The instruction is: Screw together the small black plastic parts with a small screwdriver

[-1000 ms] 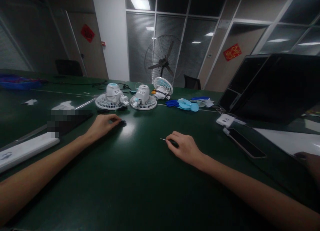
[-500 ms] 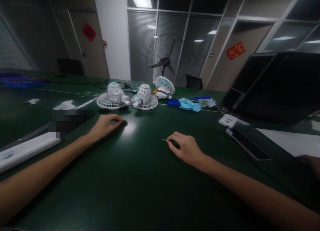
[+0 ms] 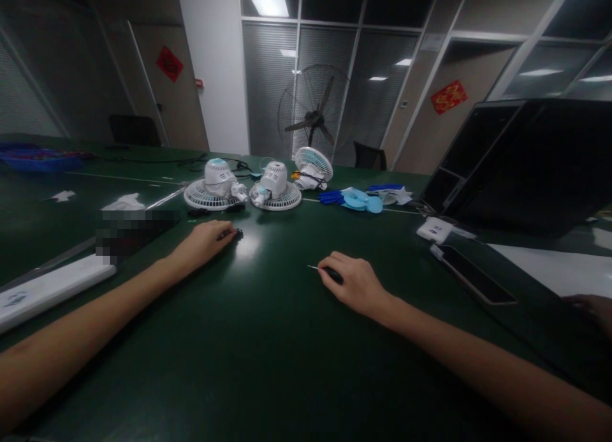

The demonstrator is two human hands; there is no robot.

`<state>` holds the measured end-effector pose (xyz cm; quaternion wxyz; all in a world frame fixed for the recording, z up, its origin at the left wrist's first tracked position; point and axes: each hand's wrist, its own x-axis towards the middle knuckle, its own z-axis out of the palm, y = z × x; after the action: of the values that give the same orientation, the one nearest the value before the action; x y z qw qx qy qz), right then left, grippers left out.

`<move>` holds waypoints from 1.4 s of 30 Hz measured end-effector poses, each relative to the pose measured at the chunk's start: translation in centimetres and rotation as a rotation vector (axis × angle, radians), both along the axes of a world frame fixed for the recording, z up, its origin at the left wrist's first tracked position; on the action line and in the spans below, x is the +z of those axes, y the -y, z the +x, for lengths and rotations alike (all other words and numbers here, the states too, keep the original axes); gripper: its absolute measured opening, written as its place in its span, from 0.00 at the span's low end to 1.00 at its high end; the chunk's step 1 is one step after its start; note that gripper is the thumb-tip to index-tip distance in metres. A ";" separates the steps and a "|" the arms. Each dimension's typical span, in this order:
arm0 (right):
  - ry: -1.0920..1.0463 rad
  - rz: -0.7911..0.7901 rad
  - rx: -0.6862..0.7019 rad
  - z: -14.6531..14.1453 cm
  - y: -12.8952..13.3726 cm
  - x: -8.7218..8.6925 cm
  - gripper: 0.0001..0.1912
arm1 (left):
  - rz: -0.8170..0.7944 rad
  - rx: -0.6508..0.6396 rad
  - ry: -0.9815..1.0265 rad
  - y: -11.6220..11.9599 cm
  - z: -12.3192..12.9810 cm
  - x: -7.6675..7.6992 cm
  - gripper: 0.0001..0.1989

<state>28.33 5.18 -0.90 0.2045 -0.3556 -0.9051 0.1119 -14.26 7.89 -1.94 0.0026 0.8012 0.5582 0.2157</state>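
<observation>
My left hand (image 3: 206,240) rests on the green tabletop, closed on a small black part (image 3: 238,233) whose kind I cannot make out. My right hand (image 3: 354,279) is closed around the dark handle of a screwdriver (image 3: 335,275), its thin metal shaft pointing left. Beyond my left hand lie two small white fans, a left one (image 3: 217,185) and a middle one (image 3: 276,188), both with grilles down. A third white fan (image 3: 313,168) leans behind them, its grille tilted up. Light-blue fan blades (image 3: 362,200) lie to the right of the fans, beside blue gloves (image 3: 329,197).
A white power strip (image 3: 52,290) lies at the left, with crumpled white plastic (image 3: 124,203) behind it. At the right are a phone (image 3: 478,277), a white adapter (image 3: 434,229) and a large dark monitor (image 3: 521,161). Part of another person's hand (image 3: 593,308) shows at the right edge.
My left fingers have shifted slightly around the small black part, showing more of it beneath the hand. My right hand and the screwdriver stay nearly still.
</observation>
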 end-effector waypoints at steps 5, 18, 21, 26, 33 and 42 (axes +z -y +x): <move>-0.006 0.019 0.007 0.1 -0.3 -0.3 0.08 | 0.018 -0.035 -0.079 -0.2 0.5 0.4 0.19; 0.012 0.060 0.181 -0.3 1.0 0.1 0.10 | -0.316 -0.360 0.335 6.1 11.3 1.7 0.14; 0.016 0.060 0.203 -0.3 1.9 0.4 0.10 | -0.342 -0.408 0.348 7.6 13.4 1.4 0.17; 0.021 0.050 0.217 -0.4 2.9 0.6 0.10 | -0.357 -0.420 0.325 8.4 14.4 1.5 0.14; 0.016 0.057 0.230 -0.4 2.7 0.5 0.11 | -0.387 -0.426 0.367 8.1 15.4 1.3 0.08; 0.007 0.061 0.261 -0.4 2.6 0.2 0.12 | -0.372 -0.435 0.385 7.9 15.6 0.9 0.08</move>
<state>27.98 2.53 -0.70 0.1959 -0.2290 -0.9473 0.1087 1.33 0.04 -1.08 0.3000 0.8319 0.3932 0.2517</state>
